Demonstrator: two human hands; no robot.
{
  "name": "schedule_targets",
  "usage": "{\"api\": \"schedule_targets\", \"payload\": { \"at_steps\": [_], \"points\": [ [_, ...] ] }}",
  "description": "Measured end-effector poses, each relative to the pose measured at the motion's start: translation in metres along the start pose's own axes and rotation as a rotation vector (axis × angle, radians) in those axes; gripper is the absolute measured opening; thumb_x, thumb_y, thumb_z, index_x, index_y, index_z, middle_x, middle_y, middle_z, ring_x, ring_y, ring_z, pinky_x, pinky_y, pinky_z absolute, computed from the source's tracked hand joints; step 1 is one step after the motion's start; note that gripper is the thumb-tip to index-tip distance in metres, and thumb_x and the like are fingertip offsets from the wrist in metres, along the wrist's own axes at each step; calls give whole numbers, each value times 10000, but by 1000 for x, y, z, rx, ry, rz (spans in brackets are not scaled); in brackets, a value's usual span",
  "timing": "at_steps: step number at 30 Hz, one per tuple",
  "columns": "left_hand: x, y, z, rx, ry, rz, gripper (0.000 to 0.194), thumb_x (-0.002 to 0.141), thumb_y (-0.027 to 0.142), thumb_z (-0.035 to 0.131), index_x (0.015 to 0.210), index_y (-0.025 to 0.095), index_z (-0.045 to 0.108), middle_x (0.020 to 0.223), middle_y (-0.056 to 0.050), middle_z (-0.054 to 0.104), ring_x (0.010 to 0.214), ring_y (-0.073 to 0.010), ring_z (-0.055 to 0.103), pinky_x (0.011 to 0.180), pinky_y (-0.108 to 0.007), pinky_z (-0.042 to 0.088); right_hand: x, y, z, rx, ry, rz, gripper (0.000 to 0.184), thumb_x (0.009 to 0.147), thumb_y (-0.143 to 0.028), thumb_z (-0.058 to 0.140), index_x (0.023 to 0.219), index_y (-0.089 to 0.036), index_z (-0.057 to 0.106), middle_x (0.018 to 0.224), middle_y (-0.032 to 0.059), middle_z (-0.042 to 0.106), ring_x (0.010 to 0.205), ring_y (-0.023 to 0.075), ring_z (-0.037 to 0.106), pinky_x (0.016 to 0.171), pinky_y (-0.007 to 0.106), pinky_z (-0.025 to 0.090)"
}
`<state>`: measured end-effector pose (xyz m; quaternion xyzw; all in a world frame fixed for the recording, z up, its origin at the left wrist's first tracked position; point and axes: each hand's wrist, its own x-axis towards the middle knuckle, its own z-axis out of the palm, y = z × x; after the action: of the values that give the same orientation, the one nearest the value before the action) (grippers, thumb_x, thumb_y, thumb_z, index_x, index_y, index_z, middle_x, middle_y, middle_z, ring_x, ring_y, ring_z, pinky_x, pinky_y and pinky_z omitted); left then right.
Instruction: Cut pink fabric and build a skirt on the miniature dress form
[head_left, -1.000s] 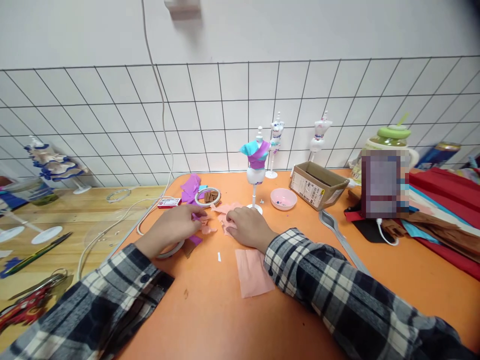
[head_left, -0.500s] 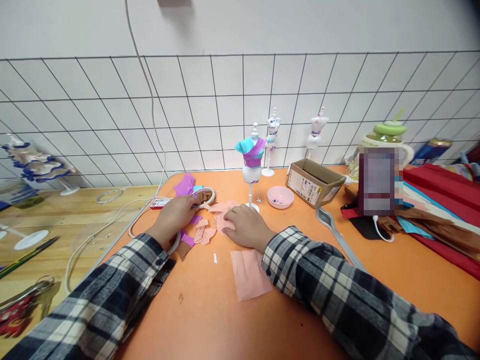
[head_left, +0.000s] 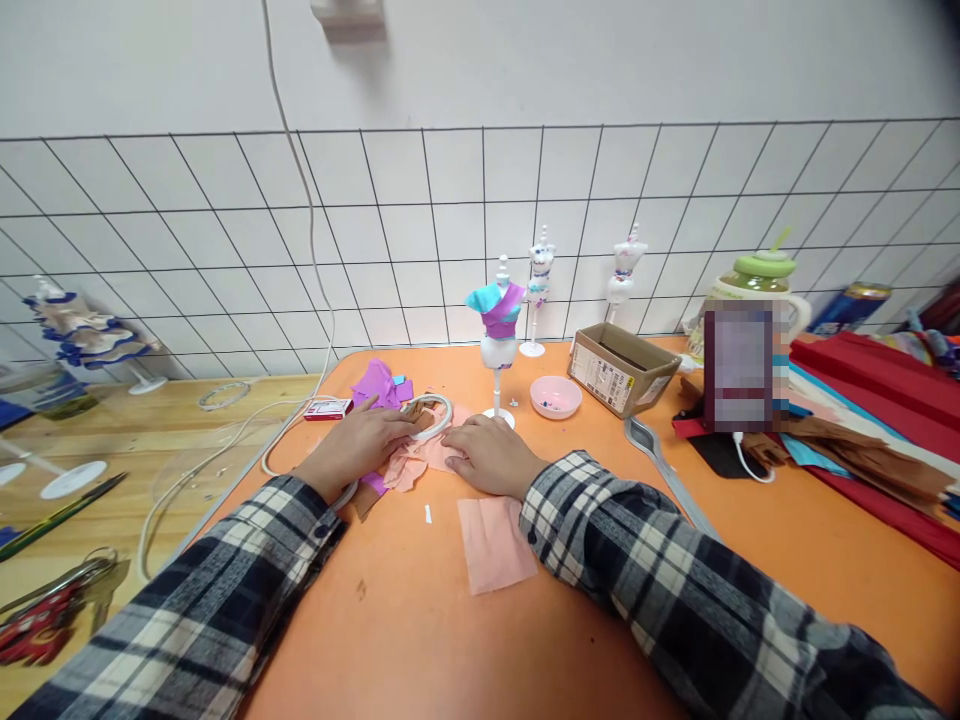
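My left hand [head_left: 358, 446] reaches forward on the orange table [head_left: 420, 640], its fingertips closed on the near edge of a white tape roll [head_left: 433, 417]. My right hand [head_left: 487, 455] lies flat beside it, fingers spread on a heap of pink fabric scraps [head_left: 411, 466]. A small white mannequin [head_left: 498, 318] dressed in cyan and purple cloth stands just behind both hands. A pink fabric rectangle [head_left: 495, 542] lies under my right forearm. Purple cloth pieces [head_left: 375, 382] sit behind the left hand.
A pink bowl [head_left: 556, 397], a cardboard box [head_left: 619, 368] and a grey tool [head_left: 664, 470] lie to the right, then a propped phone [head_left: 739, 365] and stacked fabrics [head_left: 877, 400]. A small red box [head_left: 328, 409] and a white cable [head_left: 225, 450] lie left. Two bare mannequins [head_left: 538, 290] stand by the wire grid.
My left hand left the scraps, reached back to the tape roll and drew it forward and to the right, next to the mannequin's base. My right hand stayed on the pink scraps.
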<state>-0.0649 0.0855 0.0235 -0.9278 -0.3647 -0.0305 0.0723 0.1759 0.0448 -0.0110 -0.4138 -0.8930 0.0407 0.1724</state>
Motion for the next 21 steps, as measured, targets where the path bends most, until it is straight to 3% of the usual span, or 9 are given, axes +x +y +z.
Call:
{"api": "schedule_targets", "payload": {
  "at_steps": [5,8,11,13,17,21],
  "points": [
    [-2,-3,0,66,24,62,359,862,175,510,1148,303,686,1121,-45,716,1062,-239,618,1010,-413,358,0,1,-1,24,23,-11,222,941,-311,536,1100,-212,655,1143,62,678,1134,231,504,926,390,345],
    [-8,-4,-3,59,184,-123,391,880,251,475,1235,231,639,1125,-78,707,1030,-251,618,916,-384,424,-1,2,-5,37,76,11,218,935,-292,541,1097,-220,667,1128,58,679,1172,235,477,936,379,343],
    [-23,-10,-10,51,303,-354,340,896,310,430,1059,184,700,1016,-90,717,961,-254,619,829,-355,446,-3,3,-9,66,190,80,239,943,-290,515,1096,-221,686,1028,61,696,1056,224,517,883,354,372],
    [-36,-14,-18,43,222,-389,324,892,371,439,868,197,711,898,-72,717,890,-250,618,768,-342,440,-4,2,-10,85,243,64,230,931,-277,523,1056,-208,705,967,59,707,975,216,528,853,343,384],
    [-59,-12,-34,-68,-158,-230,363,850,501,512,701,218,684,773,-31,695,764,-206,610,713,-309,411,-6,-4,-8,103,224,-162,198,901,-219,550,1015,-185,708,980,57,712,981,203,527,891,333,383],
    [-67,3,-36,-62,-225,-244,209,761,461,624,758,262,692,856,-6,711,863,-230,619,745,-322,383,-7,-9,-2,75,162,-266,197,896,-215,556,1018,-189,708,979,56,704,998,197,530,922,342,378]
  ]
}}
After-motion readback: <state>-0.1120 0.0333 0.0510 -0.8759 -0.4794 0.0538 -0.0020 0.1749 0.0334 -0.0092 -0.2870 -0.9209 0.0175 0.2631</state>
